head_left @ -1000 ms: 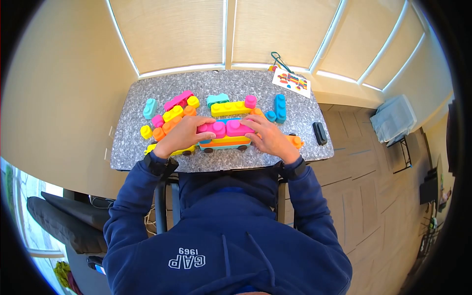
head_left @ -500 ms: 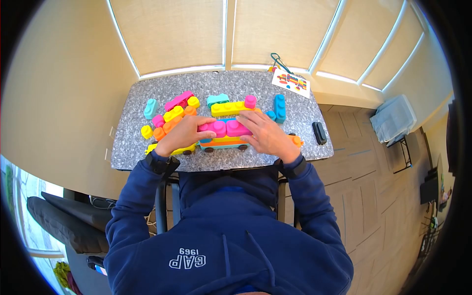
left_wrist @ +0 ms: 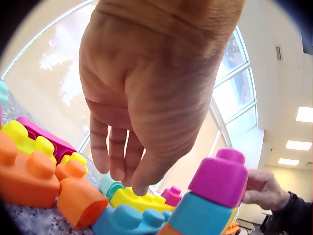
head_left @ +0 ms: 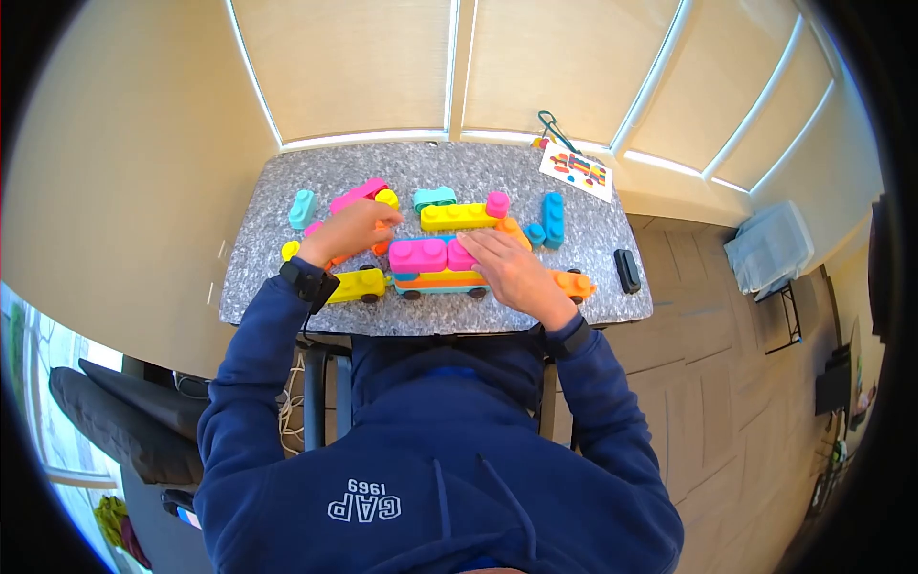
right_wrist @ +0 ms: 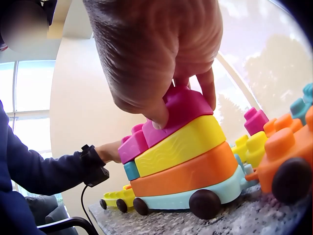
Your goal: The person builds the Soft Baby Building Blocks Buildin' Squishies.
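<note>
A stacked toy wagon of chunky building blocks stands on the speckled table point(head_left: 268, 311), with yellow point(right_wrist: 181, 142) and orange point(right_wrist: 186, 169) layers over a pale blue wheeled base point(right_wrist: 171, 199). On its top, my right hand point(head_left: 516, 273) grips the right-hand pink block point(right_wrist: 188, 105), thumb on the near side and fingers beyond. Another pink block point(head_left: 418, 255) sits beside it. Away to the left, my left hand point(head_left: 352, 231) hovers empty over loose orange blocks point(left_wrist: 80, 200), its fingers hanging loosely bent. A yellow wheeled piece point(head_left: 356, 285) and an orange wheeled piece point(head_left: 574, 284) flank the wagon.
Behind the wagon lie a long yellow block point(head_left: 454, 217), a small pink block point(head_left: 497, 204) and a blue block point(head_left: 553, 220). Turquoise blocks point(head_left: 302, 208) are at the back left. A picture card point(head_left: 579, 172) lies back right, a black case point(head_left: 626, 271) near the right edge.
The left hand has let go of the left pink block and moved left and back, over the loose blocks. My right hand stays on its pink block; the head view has shifted slightly.
</note>
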`<state>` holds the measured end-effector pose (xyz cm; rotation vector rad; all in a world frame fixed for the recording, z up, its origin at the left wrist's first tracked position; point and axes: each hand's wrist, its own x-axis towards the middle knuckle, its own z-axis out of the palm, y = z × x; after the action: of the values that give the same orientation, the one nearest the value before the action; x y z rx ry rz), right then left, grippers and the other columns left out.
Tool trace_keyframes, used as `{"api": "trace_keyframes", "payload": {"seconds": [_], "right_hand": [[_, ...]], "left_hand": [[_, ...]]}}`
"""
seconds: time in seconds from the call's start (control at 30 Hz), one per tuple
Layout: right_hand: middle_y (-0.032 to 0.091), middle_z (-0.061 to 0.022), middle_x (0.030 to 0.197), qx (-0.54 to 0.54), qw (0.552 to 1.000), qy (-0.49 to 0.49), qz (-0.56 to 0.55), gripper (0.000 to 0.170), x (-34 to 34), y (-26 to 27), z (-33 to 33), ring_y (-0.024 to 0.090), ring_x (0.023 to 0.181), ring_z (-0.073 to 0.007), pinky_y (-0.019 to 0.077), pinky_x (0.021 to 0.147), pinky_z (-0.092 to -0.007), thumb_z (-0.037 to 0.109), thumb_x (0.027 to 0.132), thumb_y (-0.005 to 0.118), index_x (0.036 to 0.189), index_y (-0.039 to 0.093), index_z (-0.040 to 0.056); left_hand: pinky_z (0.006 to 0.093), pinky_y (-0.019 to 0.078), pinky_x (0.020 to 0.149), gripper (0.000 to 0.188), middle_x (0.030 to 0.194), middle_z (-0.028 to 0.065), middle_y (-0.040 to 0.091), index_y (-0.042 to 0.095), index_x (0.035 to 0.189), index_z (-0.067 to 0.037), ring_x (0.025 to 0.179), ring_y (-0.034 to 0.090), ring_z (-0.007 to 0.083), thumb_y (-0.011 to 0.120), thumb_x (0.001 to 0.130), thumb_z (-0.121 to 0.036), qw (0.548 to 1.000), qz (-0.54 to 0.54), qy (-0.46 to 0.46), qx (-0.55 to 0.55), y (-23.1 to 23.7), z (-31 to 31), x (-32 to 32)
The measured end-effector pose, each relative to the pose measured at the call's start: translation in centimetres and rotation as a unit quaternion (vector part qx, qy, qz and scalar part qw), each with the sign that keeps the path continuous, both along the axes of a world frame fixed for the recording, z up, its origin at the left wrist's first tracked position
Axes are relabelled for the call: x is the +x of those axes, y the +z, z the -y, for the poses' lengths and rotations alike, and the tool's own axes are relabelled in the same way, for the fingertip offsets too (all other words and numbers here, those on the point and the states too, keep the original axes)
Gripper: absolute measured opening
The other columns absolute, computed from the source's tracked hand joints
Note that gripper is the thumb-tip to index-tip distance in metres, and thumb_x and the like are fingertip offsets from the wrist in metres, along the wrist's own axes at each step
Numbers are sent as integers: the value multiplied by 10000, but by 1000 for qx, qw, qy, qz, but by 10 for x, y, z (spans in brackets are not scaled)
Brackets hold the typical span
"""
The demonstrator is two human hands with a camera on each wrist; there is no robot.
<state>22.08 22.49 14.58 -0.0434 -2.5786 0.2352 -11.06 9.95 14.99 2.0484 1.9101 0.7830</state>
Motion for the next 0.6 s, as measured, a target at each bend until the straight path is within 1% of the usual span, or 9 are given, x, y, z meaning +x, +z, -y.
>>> {"api": "trace_keyframes", "payload": {"seconds": [0.07,0.1,0.17,0.2,0.3,0.37,0.47,0.53,0.6], "right_hand": [[680,-187,1425,1,1000,1,-4,531,0,0,1,632,1345,-371,505,1145,-481,17,956,676,1481,614,-33],[681,-188,1424,1,1000,1,-8,531,0,-1,2,632,1345,-373,506,1143,-483,16,958,675,1484,612,-33],[680,-187,1426,-5,1000,2,-14,531,-1,-3,1,632,1346,-372,506,1144,-483,14,959,674,1485,613,-31],[679,-187,1427,-10,1000,5,-20,531,-1,-4,1,632,1347,-371,506,1144,-484,13,960,673,1486,613,-29],[674,-190,1437,-12,1000,0,-9,569,0,-4,1,633,1353,-387,501,1181,-474,10,957,705,1514,595,-16],[674,-190,1437,-16,1000,0,-8,561,1,-3,1,630,1357,-387,500,1182,-478,16,961,706,1511,600,-13],[667,-192,1450,-28,1000,2,-7,545,2,-2,-1,623,1364,-391,494,1187,-483,46,974,720,1506,612,-4],[660,-194,1463,-37,999,2,-7,538,3,-4,-3,620,1367,-395,490,1191,-485,71,983,732,1504,618,1],[645,-192,1483,-40,997,-7,-73,528,1,-7,-9,613,1382,-396,491,1176,-494,146,1005,745,1502,619,23]], "left_hand": [[445,600,929,272,1099,174,807,795,1173,-16,1044,769,371,778,927,-130,996,0,-67,-53,-15,-7,-3],[445,600,929,272,1099,174,807,795,1173,-16,1044,769,371,778,927,-130,996,-1,-67,-53,-21,-12,-4],[473,593,910,241,1057,169,799,797,1124,-30,1030,755,387,781,901,-117,983,-93,-157,-16,-27,-20,-2],[473,593,910,241,1057,169,799,797,1124,-30,1030,755,387,781,901,-117,983,-93,-160,-17,-31,-21,-1],[481,582,911,223,1036,170,792,800,1110,-46,1058,741,382,785,900,-120,986,-96,-135,-30,-32,-21,4],[480,577,917,249,1068,178,789,794,1144,-50,1086,735,374,786,906,-124,986,-107,-113,-60,-36,-23,2],[479,578,916,299,1114,186,785,775,1194,-47,1090,735,386,794,908,-135,987,-131,-92,-12,-38,-19,2],[477,578,924,334,1141,187,783,766,1224,-52,1097,734,389,805,905,-140,990,-117,-64,-35,-26,-16,7],[475,577,932,369,1169,187,780,756,1254,-56,1104,733,392,815,901,-145,992,-101,-36,-60,-9,-12,10]]}}
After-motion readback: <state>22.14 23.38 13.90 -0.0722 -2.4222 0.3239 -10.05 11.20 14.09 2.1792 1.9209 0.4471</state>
